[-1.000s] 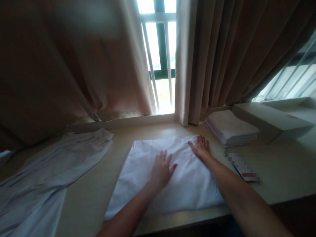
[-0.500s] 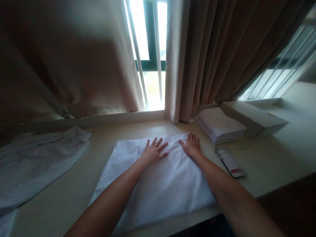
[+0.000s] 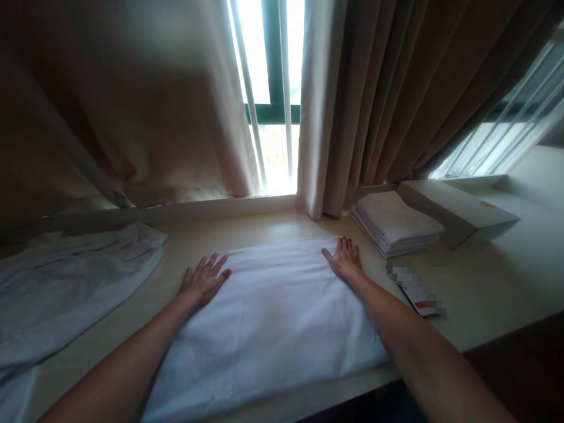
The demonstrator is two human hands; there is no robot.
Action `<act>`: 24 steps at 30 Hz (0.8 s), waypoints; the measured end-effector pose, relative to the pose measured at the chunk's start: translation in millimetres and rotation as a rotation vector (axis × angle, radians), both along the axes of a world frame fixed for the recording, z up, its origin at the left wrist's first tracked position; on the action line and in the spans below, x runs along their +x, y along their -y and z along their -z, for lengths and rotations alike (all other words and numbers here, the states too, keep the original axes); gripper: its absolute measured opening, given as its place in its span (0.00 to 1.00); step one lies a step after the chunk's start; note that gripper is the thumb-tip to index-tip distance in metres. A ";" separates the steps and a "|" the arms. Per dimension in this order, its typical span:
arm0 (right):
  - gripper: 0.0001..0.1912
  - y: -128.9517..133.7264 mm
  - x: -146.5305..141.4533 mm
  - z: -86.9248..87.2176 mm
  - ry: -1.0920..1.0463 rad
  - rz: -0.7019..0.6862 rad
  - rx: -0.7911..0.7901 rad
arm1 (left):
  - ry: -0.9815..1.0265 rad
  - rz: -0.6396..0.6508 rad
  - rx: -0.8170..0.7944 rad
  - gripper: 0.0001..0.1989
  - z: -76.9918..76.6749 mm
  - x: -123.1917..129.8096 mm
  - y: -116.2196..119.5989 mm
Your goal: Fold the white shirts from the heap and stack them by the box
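Note:
A folded white cloth (image 3: 277, 323) lies spread flat on the pale surface in front of me, with faint wrinkles across it. My left hand (image 3: 203, 282) rests on its far left corner, fingers spread and palm down. At the far right corner, my right hand (image 3: 346, 258) presses flat on the cloth with its thumb held apart. Neither hand grips anything. Parts of the cloth's side edges are hidden under my forearms.
Loose, crumpled white cloth (image 3: 83, 288) lies to the left. A stack of folded white cloths (image 3: 396, 220) sits at the right, beside a box-like block (image 3: 462, 208). Nearer is a flat, partly blurred object (image 3: 416, 291). Curtains (image 3: 365, 106) hang behind, around a barred window.
My left hand has slid left across the cloth, from near its middle to the far left corner. My right hand stays at the far right corner.

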State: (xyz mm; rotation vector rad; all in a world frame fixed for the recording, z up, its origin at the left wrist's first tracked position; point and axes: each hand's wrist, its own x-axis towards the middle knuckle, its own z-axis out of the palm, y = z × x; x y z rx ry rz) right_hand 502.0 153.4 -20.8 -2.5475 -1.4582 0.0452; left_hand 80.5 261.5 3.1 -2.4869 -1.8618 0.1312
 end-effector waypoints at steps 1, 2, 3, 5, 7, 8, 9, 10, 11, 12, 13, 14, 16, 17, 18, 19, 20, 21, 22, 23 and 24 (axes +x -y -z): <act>0.48 0.5 -0.7 -1.1 -0.002 0.001 -0.002 | 0.011 -0.012 0.015 0.31 2.5 -4.4 0.5; 0.48 1.4 -1.2 -2.5 -0.006 0.000 -0.005 | 0.021 -0.022 0.032 0.32 4.7 -6.7 1.1; 0.47 2.7 -1.4 -4.5 -0.010 -0.004 -0.006 | 0.030 -0.028 0.049 0.32 6.5 -7.5 1.8; 0.46 5.8 -2.0 -10.3 -0.010 -0.024 0.003 | 0.046 -0.033 0.071 0.33 8.6 -6.9 3.2; 0.46 7.7 -4.9 -18.6 0.008 -0.058 0.026 | 0.060 -0.043 0.079 0.34 9.3 -6.0 4.1; 0.45 7.5 -8.5 -23.4 0.023 -0.082 0.042 | 0.069 -0.046 0.083 0.35 9.5 -5.9 4.4; 0.45 6.2 -14.6 -28.4 0.038 -0.112 0.055 | 0.077 -0.046 0.087 0.35 9.7 -6.2 4.4; 0.44 3.7 -23.7 -33.3 0.052 -0.150 0.065 | 0.085 -0.047 0.092 0.36 10.2 -6.8 4.2; 0.44 0.1 -36.4 -37.6 0.067 -0.198 0.072 | 0.091 -0.048 0.099 0.36 11.0 -7.5 3.7; 0.43 -4.3 -52.8 -41.2 0.075 -0.266 0.075 | 0.096 -0.049 0.103 0.36 11.9 -8.3 3.0; 0.43 -9.2 -72.6 -43.7 0.075 -0.343 0.072 | 0.102 -0.049 0.104 0.36 13.2 -9.1 2.0; 0.42 -14.3 -95.2 -45.0 0.070 -0.439 0.065 | 0.108 -0.049 0.104 0.36 14.5 -9.8 0.9; 0.42 -23.5 -144.3 -44.2 -0.003 -0.709 0.067 | 0.126 -0.047 0.097 0.36 17.4 -11.2 -1.5; 0.42 -27.2 -167.8 -42.4 -0.033 -0.786 0.081 | 0.136 -0.048 0.093 0.37 18.8 -11.8 -2.6; 0.43 -30.3 -188.5 -40.1 -0.057 -0.849 0.084 | 0.146 -0.049 0.092 0.37 20.1 -12.3 -3.5; 0.43 -32.8 -205.2 -37.5 -0.078 -0.893 0.068 | 0.154 -0.049 0.092 0.37 21.3 -12.9 -4.2; 0.43 -34.7 -216.9 -35.0 -0.093 -0.919 0.050 | 0.160 -0.048 0.092 0.36 22.3 -13.5 -4.7; 0.42 -36.0 -222.9 -32.7 -0.103 -0.933 0.030 | 0.164 -0.045 0.091 0.36 23.2 -14.2 -5.1; 0.42 -37.0 -223.3 -30.8 -0.109 -0.935 0.012 | 0.167 -0.042 0.089 0.37 23.9 -14.8 -5.3; 0.42 -37.5 -218.3 -29.3 -0.112 -0.927 -0.004 | 0.170 -0.038 0.085 0.37 24.5 -15.5 -5.6; 0.41 -37.4 -208.3 -28.2 -0.113 -0.911 -0.017 | 0.172 -0.034 0.081 0.37 25.0 -16.2 -5.8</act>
